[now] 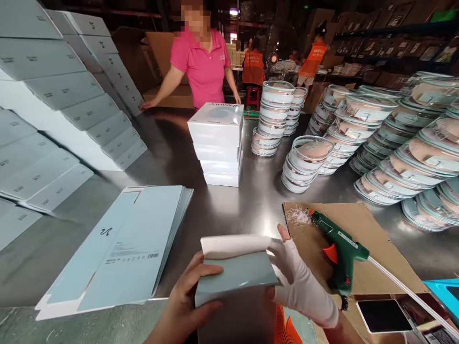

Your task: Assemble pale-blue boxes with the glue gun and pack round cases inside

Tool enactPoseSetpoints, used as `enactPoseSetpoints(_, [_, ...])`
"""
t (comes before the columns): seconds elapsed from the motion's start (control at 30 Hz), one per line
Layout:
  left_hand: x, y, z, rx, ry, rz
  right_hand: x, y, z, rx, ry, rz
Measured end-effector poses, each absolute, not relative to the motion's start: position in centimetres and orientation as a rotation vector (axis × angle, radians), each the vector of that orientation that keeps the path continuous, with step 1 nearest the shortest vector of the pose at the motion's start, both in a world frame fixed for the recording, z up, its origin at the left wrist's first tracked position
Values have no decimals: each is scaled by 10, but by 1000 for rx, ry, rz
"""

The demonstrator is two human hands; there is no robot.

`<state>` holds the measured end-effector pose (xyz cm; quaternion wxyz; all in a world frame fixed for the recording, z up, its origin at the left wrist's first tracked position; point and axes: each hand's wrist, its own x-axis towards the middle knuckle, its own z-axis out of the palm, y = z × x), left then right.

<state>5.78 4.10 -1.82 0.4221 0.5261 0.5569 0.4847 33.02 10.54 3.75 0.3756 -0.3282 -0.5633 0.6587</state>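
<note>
The left hand [186, 298] is gripping the near-left side of a pale blue carton [234, 272], fingers curled over its top face and thumb underneath. The right hand [303, 282], wearing a white fingerless glove, is pressing flat against the carton's right end, fingers mostly straight, thumb pointing up beside the white flap that is curling open along the far edge. The carton is sitting between both hands, right at the near edge of the steel table [222, 210].

It looks like thin, light cardboard: stiff along its folds, soft in the panels, so squeezing the middle would likely dent it. The corners and folded edges seem the safest places to hold, and the glossy surface may be slipping a little under bare fingers.

Just right of the right hand a green hot glue gun [339, 251] is lying on a brown cardboard sheet [373, 229], its nozzle pointing away; that tip looks worth avoiding. Left of the left hand a pile of flat carton blanks [122, 248] is taking up room. Beyond the hands, 4 white boxes [218, 143] are standing stacked, with open steel between. Stacks of round clear-lidded containers [304, 162] are crowding the far right. Opposite, a person in a pink shirt [202, 67] is leaning on the table.
</note>
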Motion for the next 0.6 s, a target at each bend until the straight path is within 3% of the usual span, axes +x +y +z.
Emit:
enactPoseSetpoints(0.07, [68,42,-13,1206,1334,1399,326,106,29,-751,-1495,1674])
enactPoseSetpoints(0.17, [72,47,-1,1248,1214,1530,332,108,28,-734,-1833,1418])
enactPoseSetpoints(0.3, [55,53,9,1598,1139,1157,338,115,37,-578,-2152,1159])
enactPoseSetpoints(0.6, [44,58,20,1631,1167,817,334,122,46,-577,-2109,1250])
